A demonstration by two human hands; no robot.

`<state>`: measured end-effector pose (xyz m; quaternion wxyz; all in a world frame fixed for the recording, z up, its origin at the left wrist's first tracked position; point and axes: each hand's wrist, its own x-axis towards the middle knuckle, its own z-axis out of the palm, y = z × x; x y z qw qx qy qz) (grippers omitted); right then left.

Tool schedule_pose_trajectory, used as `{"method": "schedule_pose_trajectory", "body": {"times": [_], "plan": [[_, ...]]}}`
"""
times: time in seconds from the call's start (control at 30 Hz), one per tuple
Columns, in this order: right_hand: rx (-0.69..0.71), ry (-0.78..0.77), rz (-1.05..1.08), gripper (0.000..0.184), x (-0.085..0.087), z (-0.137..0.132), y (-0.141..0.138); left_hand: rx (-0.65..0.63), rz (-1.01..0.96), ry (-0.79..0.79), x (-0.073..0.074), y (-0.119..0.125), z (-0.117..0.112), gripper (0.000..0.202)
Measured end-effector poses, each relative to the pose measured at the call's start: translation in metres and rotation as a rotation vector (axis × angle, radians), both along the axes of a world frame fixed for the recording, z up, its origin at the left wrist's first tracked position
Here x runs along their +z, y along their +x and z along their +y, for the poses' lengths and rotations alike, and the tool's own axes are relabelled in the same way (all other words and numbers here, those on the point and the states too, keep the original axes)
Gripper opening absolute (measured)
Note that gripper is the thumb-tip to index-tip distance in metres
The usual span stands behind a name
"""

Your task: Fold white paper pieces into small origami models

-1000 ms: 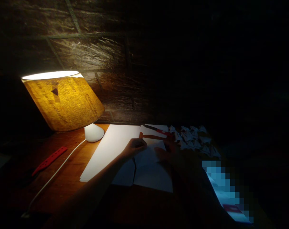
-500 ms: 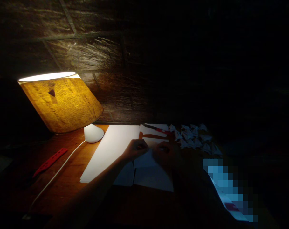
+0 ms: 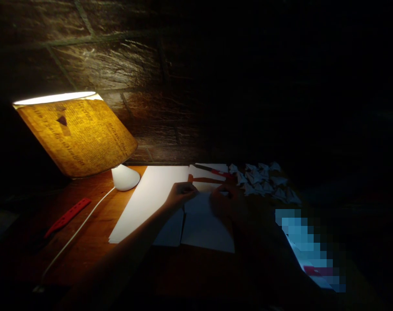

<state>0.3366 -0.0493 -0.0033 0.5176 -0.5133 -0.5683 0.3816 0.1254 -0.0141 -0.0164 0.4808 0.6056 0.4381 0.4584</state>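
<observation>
My left hand (image 3: pixel 182 193) is closed, its fingertips pinching the upper left edge of a white sheet of paper (image 3: pixel 200 204). At the sheet's other side my right hand (image 3: pixel 224 198) lies in shadow with curled fingers, and a pale bit of paper shows by them. Below the hands more white paper (image 3: pixel 207 233) lies flat, in shade. A stack of white sheets (image 3: pixel 162 183) spreads to the left, partly under my left forearm. Just beyond my hands, a tool with a dark blade and red handle (image 3: pixel 217 172) rests on further paper.
A lit lamp (image 3: pixel 82 134) with a newsprint-patterned shade stands at the left, its white cord (image 3: pixel 76 235) running forward. Near the cord lies a red slotted tool (image 3: pixel 69 216). Several folded paper pieces (image 3: pixel 257 175) sit at the back right. A glowing, blurred-out screen (image 3: pixel 308 246) is at the right.
Both hands have moved slightly up in view and a little apart, with more of the sheet showing between them. The whole view has shifted slightly; the lamp appears further left and higher.
</observation>
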Motion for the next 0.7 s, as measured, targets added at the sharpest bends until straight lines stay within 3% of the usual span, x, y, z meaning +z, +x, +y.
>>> {"method": "schedule_pose_trajectory", "body": {"times": [0.13, 0.33, 0.7], "plan": [[-0.033, -0.044, 0.098, 0.020, -0.007, 0.005, 0.003, 0.087, -0.093, -0.062, -0.005, -0.002, 0.003, 0.036], [-0.082, -0.136, 0.218, 0.022, -0.006, 0.007, 0.003, 0.164, -0.252, -0.261, 0.006, -0.002, -0.002, 0.040], [-0.109, -0.162, 0.312, 0.027, 0.002, 0.003, 0.009, 0.211, -0.430, -0.305, 0.014, -0.003, -0.002, 0.046]]}}
